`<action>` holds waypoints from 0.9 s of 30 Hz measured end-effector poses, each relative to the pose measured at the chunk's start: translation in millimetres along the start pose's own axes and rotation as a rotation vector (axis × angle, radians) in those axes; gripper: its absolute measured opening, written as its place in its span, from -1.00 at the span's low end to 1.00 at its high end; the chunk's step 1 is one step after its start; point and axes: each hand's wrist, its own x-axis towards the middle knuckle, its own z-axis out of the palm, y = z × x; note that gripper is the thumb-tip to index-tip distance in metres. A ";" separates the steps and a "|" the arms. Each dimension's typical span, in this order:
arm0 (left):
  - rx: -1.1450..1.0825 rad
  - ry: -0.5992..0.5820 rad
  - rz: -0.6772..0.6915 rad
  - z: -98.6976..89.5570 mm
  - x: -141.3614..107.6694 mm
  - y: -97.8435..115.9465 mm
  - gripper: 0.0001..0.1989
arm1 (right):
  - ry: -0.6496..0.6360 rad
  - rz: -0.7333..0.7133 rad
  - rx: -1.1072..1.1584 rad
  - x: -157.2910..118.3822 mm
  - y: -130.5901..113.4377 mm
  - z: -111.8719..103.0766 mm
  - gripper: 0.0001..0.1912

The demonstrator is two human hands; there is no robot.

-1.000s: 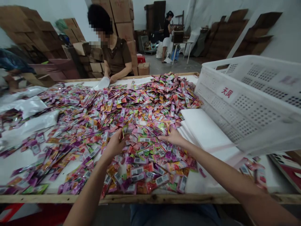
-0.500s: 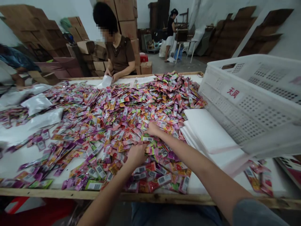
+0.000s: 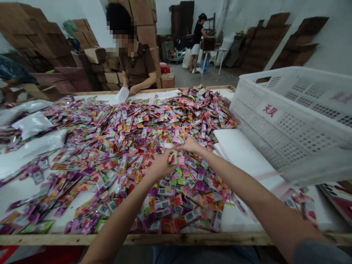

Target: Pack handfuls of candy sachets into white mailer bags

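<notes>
Small printed sachets point(image 3: 143, 132) in pink, purple, orange and green cover much of the white table in a loose heap. Over the middle of the heap, my left hand point(image 3: 164, 163) has its fingers curled round a few sachets, which poke out at its right side. Just beyond it to the right, my right hand point(image 3: 191, 144) is closed at the fingertips on sachets, its forearm reaching in from the lower right. The two hands are close together. A stack of white bags point(image 3: 242, 154) lies to the right of the heap, beside my right forearm.
A white perforated crate point(image 3: 291, 117) stands at the right. Filled white bags point(image 3: 33, 124) lie at the left. Across the table, a person point(image 3: 137, 66) holds a white bag point(image 3: 122, 95). A wooden rim point(image 3: 192, 239) edges the table. Cardboard boxes and another person are farther back.
My left hand has lifted slightly up and right with sachets in it. My right hand has moved a little right and away. The person opposite has lowered their hands at the white bag.
</notes>
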 end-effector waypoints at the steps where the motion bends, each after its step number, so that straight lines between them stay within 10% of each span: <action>1: 0.113 -0.050 0.012 6.7 5.8 6.5 -0.59 | -0.028 0.031 -0.036 -0.3 -1.3 10.5 -0.58; 7: 0.315 -0.167 0.048 28.2 1.3 12.9 -0.83 | -0.043 0.081 -0.038 -1.1 -1.1 41.6 -0.46; 18: 0.131 -0.017 0.249 -7.4 -51.7 -29.2 -0.60 | 0.139 -0.066 0.558 -20.8 41.9 -24.5 -0.52; 27: 0.044 -0.048 0.201 -36.9 -35.8 -39.5 -0.62 | 0.168 -0.123 0.221 -49.0 89.4 -28.6 -0.66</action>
